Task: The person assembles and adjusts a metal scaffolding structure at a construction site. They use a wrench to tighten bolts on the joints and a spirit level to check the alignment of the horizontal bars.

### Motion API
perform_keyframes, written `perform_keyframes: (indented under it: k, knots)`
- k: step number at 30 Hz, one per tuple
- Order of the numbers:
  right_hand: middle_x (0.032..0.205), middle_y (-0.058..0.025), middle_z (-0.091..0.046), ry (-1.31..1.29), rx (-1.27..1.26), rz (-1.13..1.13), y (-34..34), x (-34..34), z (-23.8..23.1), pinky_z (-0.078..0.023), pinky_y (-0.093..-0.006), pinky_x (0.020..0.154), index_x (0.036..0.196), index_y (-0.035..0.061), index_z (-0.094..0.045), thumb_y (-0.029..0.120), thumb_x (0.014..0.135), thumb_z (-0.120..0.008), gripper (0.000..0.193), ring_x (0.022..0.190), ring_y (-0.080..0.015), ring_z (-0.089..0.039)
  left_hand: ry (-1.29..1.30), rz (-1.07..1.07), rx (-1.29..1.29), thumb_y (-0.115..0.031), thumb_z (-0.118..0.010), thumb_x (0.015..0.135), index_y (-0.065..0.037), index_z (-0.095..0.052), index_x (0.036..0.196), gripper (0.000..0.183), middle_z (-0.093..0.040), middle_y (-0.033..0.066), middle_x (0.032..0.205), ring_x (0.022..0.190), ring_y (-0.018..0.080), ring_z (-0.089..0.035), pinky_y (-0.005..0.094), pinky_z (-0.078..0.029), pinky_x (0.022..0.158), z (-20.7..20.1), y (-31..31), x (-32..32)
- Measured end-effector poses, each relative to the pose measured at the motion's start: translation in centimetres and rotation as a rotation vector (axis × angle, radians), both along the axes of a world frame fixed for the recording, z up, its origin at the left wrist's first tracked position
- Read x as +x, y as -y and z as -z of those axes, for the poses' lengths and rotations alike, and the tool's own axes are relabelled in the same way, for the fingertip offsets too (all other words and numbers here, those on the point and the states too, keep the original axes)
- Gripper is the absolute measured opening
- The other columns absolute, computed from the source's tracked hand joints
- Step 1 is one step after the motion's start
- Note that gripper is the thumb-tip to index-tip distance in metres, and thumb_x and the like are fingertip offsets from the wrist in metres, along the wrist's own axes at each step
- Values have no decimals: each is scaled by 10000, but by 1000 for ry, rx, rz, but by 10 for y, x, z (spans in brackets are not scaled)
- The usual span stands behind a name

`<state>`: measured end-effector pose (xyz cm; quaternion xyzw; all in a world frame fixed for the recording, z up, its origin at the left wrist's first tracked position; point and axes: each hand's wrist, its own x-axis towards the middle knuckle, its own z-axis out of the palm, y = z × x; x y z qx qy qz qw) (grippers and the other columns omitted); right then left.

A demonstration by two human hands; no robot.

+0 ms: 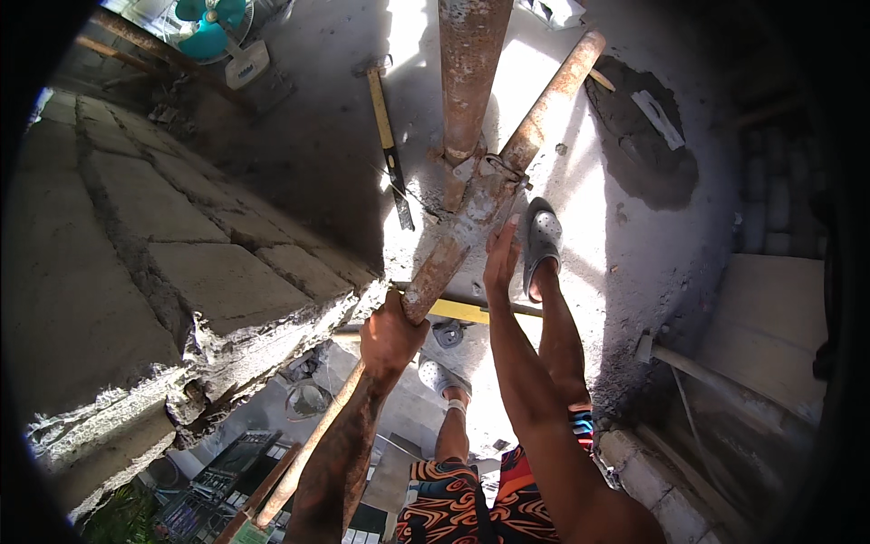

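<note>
A rusty metal pipe (439, 272) slants from lower left to upper right in front of me. My left hand (391, 334) is wrapped round its near end. Beside the pipe's middle is my right hand (501, 258), its fingers stretched out and pointing away from me; whether they touch the metal I cannot tell. A thicker rusty pipe (471, 77) comes in from the top and meets the slanted one at a metal fitting with a ring (498, 165). Left of this joint lies a hammer (384, 127) with a yellow and black handle.
A block wall (227, 272) with a broken edge rises at left. Past it stands a teal fan (213, 27). Wet mortar (643, 150) is spread on the floor at upper right. A yellow bar (460, 311) lies near my grey clogs (542, 240). A wooden pole (313, 449) leans at lower left.
</note>
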<state>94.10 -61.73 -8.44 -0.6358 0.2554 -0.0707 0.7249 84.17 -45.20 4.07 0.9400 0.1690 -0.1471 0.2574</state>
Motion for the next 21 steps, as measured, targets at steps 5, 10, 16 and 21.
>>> perform_keyframes:
  k: [5, 10, 16, 21]
  knots:
    - [556, 8, -333, -336, 9, 42, -30, -33, -26, -248, -383, 547, 586, 96, -350, 704, 1006, -252, 746, 543, -152, -295, -26, 15, 75, -268, -752, 738, -46, -579, 1005, 388, -704, 244, 826, 780, 433, -697, 521, -568, 734, 12, 1, 2]
    - [545, 25, -328, -529, 149, 12, -29, -48, -102, -263, -345, 468, 621, 115, -416, 563, 1047, -325, 625, 472, -136, -289, -18, 47, 76, -312, -749, 749, -44, -574, 1030, 426, -705, 229, 796, 754, 431, -700, 527, -570, 707, 21, -4, -5]
    - [526, 74, -283, -588, 403, -30, -13, -50, -172, -197, -251, 371, 670, 163, -412, 503, 1028, -477, 498, 402, -57, -249, -31, 65, 66, -288, -726, 758, -55, -540, 1024, 400, -708, 215, 801, 741, 423, -701, 533, -573, 695, 16, -5, -3]
    - [529, 69, -300, -567, -81, -128, -4, -49, -157, -218, -266, 379, 692, 132, -451, 517, 1041, -426, 521, 420, -61, -294, 38, 72, 20, -233, -715, 734, -80, -583, 1044, 370, -707, 221, 808, 752, 442, -691, 549, -559, 698, 14, -4, 1]
